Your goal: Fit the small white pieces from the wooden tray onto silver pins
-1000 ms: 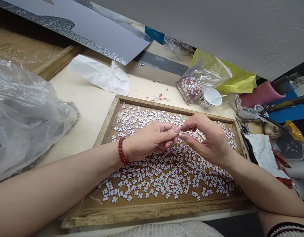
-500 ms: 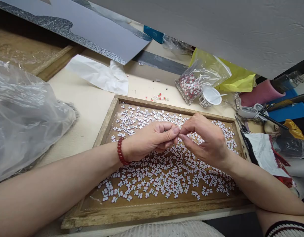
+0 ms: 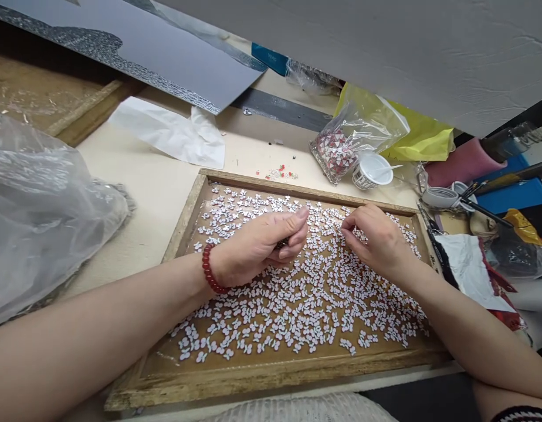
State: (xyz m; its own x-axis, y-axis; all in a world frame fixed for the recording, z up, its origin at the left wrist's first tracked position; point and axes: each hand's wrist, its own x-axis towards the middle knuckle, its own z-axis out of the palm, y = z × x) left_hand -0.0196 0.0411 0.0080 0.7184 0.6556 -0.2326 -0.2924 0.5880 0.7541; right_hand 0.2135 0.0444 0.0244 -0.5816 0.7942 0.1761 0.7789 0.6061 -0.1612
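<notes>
My left hand point(image 3: 277, 237), with a red bead bracelet point(image 3: 212, 269) at its wrist, is curled closed over the middle of a wooden tray point(image 3: 236, 381). Something small and dark shows between its curled fingers, too hidden to name. To the right, my right hand point(image 3: 376, 237) has thumb and forefinger in a pinch; whatever is between the tips is too small to make out. Below both hands, many small white and pinkish cherry-shaped pieces point(image 3: 292, 322) are spread over the brown tray floor. The hands are apart.
Beyond the tray lie tiny red and clear bits point(image 3: 280, 172), a clear bag of red-and-white pieces point(image 3: 335, 152) and a white cup point(image 3: 372, 171). A plastic bag point(image 3: 46, 217) sits left. White paper point(image 3: 174, 129) lies behind. Tools and scissors point(image 3: 451, 196) crowd the right.
My hands were touching at the fingertips and have now separated. The right hand has moved right, and the left a little to the left. The view has shifted slightly.
</notes>
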